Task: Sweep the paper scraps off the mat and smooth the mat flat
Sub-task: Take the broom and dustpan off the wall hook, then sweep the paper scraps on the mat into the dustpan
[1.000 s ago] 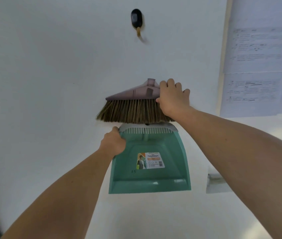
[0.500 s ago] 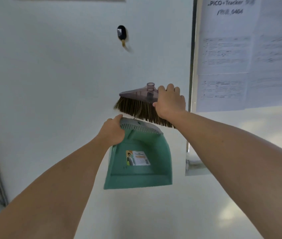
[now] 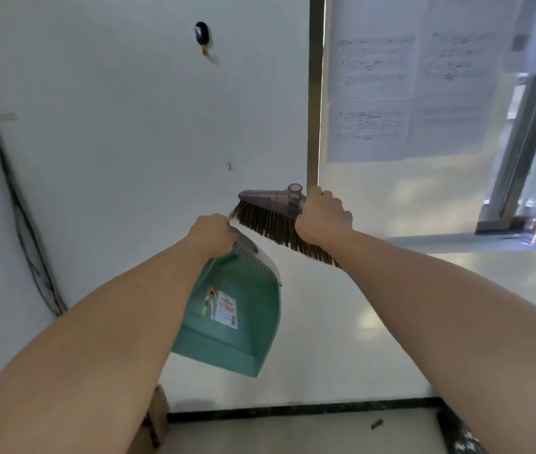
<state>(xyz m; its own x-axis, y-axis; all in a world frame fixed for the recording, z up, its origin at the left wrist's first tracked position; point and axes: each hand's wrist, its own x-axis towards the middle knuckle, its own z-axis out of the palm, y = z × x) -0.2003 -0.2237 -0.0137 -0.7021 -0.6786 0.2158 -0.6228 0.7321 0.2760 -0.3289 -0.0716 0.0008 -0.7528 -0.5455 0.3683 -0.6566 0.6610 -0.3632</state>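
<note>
Gripping the dustpan (image 3: 237, 322) by its grey top edge, my left hand (image 3: 212, 234) has its fingers curled tight, the green pan hanging below the fist. My right hand (image 3: 322, 217) wraps the broom head (image 3: 266, 198) beside its socket, bristles (image 3: 266, 224) slanting down under that wrist, just right of the left fist.

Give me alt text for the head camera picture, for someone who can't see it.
The right hand grips a brown-bristled broom head and the left hand holds a green dustpan by its top, both raised before a white wall. A black hook sits above; printed sheets hang at right.
</note>
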